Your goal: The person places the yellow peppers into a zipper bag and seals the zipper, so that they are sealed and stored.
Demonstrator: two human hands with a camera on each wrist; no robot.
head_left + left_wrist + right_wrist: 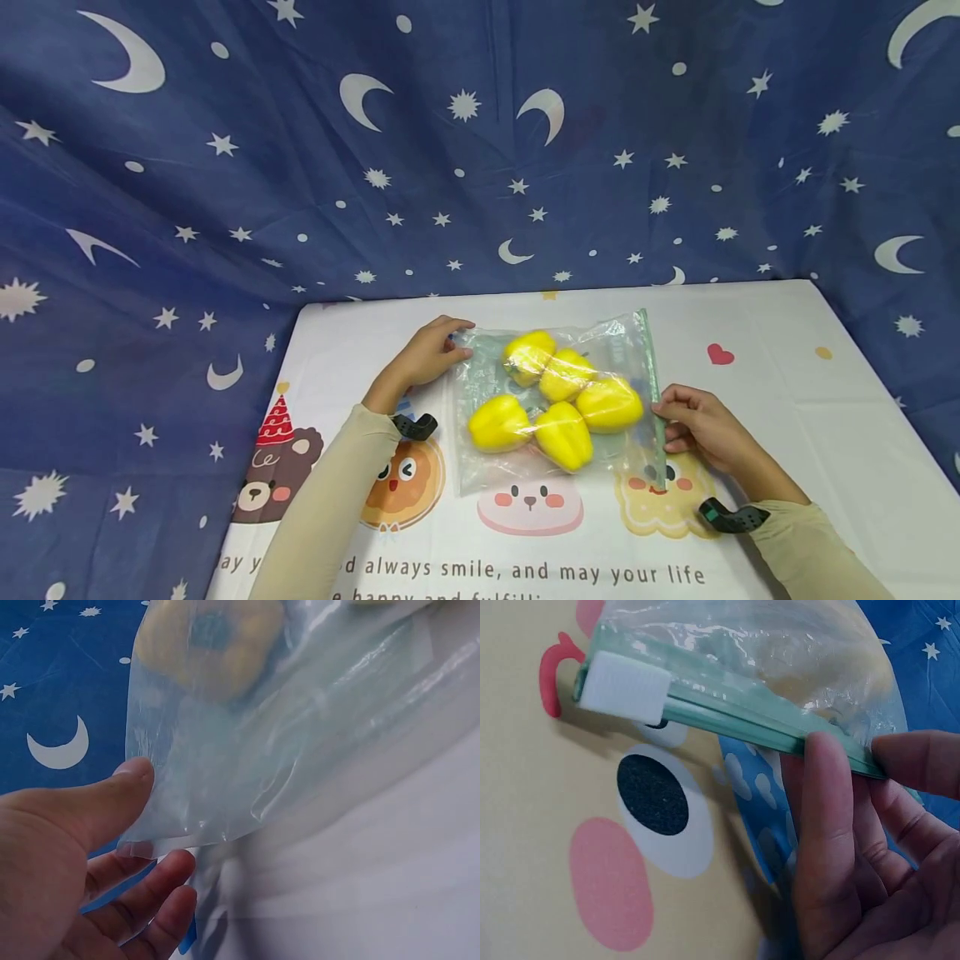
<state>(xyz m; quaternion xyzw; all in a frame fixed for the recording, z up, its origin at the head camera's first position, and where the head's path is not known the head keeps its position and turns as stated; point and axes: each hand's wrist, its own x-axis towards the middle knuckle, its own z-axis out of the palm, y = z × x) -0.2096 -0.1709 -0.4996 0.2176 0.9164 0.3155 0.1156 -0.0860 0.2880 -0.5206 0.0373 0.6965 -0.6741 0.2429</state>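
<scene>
A clear zip bag (480,475) with a green zip edge (660,450) holds several yellow bell peppers (562,435). The left hand (429,354) holds the bag's far left corner; in the left wrist view that corner of film (187,802) lies between the thumb and the fingers. On the other side, the right hand (705,429) pinches the zip edge around its middle. The right wrist view shows the thumb and fingers (826,825) on the green strip, with a white slider (626,686) toward its near end.
Beneath the bag is a white table cover (847,467) printed with cartoon faces and lettering. A blue curtain (450,150) with moons and stars stands behind the table and at its sides. Each wrist wears a black band-like device (733,517).
</scene>
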